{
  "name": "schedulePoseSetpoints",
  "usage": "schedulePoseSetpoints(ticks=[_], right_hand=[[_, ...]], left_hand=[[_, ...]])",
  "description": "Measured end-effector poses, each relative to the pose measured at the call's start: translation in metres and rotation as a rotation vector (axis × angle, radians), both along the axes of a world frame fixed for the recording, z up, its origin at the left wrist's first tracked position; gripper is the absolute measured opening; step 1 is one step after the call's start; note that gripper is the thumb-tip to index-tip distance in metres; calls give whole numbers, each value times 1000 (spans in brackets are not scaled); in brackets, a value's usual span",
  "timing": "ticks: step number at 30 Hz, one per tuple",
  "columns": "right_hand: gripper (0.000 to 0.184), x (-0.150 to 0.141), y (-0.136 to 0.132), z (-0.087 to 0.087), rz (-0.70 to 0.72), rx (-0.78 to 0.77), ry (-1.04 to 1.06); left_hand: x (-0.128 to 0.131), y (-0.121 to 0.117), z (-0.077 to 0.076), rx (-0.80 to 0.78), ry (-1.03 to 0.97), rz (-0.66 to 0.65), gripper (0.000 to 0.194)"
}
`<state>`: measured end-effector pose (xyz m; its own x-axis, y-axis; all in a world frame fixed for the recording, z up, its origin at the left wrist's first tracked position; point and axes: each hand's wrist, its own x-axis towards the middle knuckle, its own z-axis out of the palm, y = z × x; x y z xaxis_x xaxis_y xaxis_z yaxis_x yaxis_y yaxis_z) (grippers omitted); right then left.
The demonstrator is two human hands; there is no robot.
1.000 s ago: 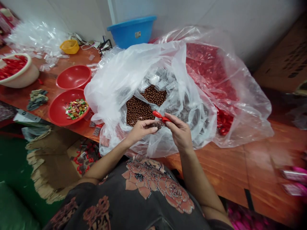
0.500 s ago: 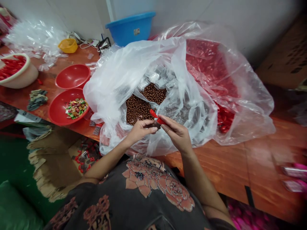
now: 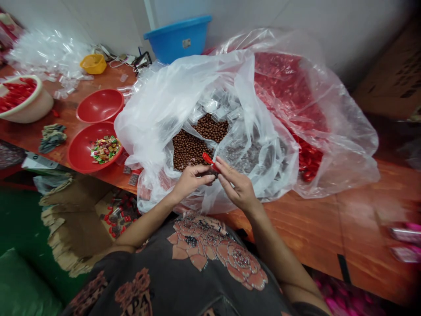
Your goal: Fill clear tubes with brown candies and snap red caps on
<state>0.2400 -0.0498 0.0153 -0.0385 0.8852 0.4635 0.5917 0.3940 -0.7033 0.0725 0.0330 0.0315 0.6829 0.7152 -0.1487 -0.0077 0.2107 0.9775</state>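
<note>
Just in front of my body, my left hand (image 3: 192, 182) pinches a small clear container (image 3: 213, 172) with dark brown contents, mostly hidden by the fingers. On its top sits a red plastic cap (image 3: 208, 159) with a narrow part pointing up and left. My right hand (image 3: 237, 186) has its fingertips closed against the red cap from the right. Behind the hands, a large white translucent plastic bag (image 3: 158, 96) lies spread, holding small brown balls (image 3: 189, 151) and clear empty containers (image 3: 223, 107).
Red plastic pieces (image 3: 307, 160) fill another clear bag at right. Left stand a red bowl of wrapped sweets (image 3: 79, 149), another red bowl (image 3: 98, 105) and a white tub of red pieces (image 3: 36, 105). Below is an open cardboard box (image 3: 74, 224) with capped containers. A blue basin (image 3: 179, 39) stands behind.
My right hand has moved left and brought the red cap against the container. The cap has tilted more upright. My left hand has stayed nearly in place.
</note>
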Motion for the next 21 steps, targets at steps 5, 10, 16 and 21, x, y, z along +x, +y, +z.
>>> schedulePoseSetpoints(ticks=[5, 10, 16, 21], right_hand=[[91, -11, 4, -12, -68, 69, -105], [77, -10, 7, -19, -184, 56, -75], [69, -7, 6, -18, -143, 57, -161], [63, -11, 5, -18, -93, 92, -202]], left_hand=[[7, -9, -2, -101, -69, 121, 38], [18, -18, -8, -194, -157, 132, 36], [20, -11, -8, -573, -188, 91, 70], [18, -4, -4, -701, -193, 0, 71]])
